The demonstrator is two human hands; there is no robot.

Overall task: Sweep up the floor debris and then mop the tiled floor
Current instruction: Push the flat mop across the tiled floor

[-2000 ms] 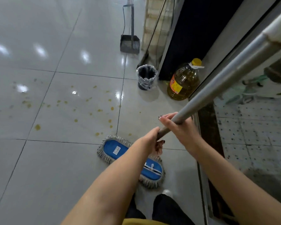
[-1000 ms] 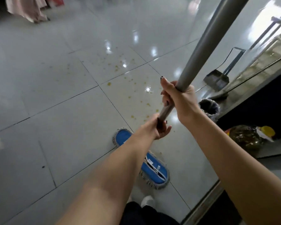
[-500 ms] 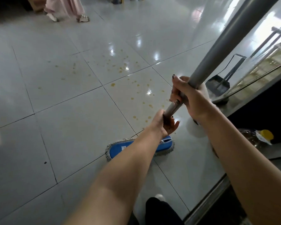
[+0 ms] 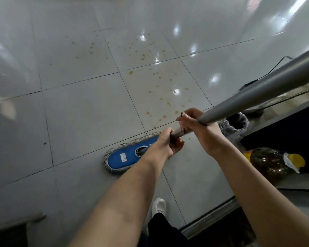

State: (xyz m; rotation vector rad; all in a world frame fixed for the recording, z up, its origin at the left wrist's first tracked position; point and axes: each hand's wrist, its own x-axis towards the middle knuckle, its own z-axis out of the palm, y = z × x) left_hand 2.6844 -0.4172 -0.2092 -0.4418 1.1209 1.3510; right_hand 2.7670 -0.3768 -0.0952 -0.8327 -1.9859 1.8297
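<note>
Shop or eatery, seemingly: glossy tiled floor (image 4: 78, 122), cooking-oil jug (image 4: 269, 164), lined bin (image 4: 234, 125).

Both arms stretched forward and down. Left hand (image 4: 165, 146) sits lower, fingers curled round the mop handle (image 4: 257, 91). Right hand (image 4: 201, 130) grips just above it, nearly touching, wrapped over the shaft, dark-painted nails showing, wrist bent.

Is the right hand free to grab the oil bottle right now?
Probably not yet: the right hand grips the mop handle. The oil bottle sits nearby to its right with nothing between them, so once it lets go the way looks open.
</note>
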